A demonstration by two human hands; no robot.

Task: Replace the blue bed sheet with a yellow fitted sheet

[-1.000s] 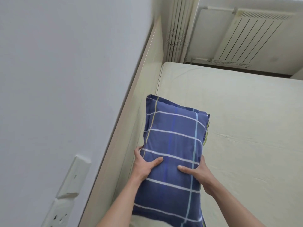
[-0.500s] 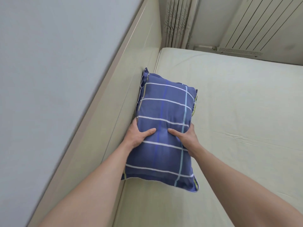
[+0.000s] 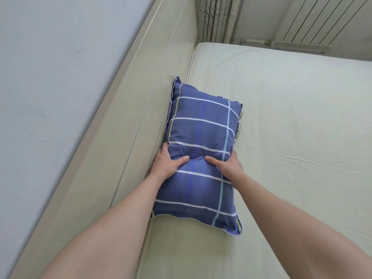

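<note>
Lowered since a second ago, the blue plaid pillow (image 3: 201,158) now lies on the bed against the headboard (image 3: 141,109) at 9 o'clock. Left hand (image 3: 168,164) and right hand (image 3: 226,165) grasp its middle. Pale yellow fitted sheet (image 3: 291,117) already covers the mattress; no blue sheet shows, so the task seems nearly finished.

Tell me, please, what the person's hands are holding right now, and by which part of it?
Both hands hold the blue checked pillow around its middle: left hand on the headboard-side edge, right hand on the opposite edge, thumbs pressed into the top.
</note>
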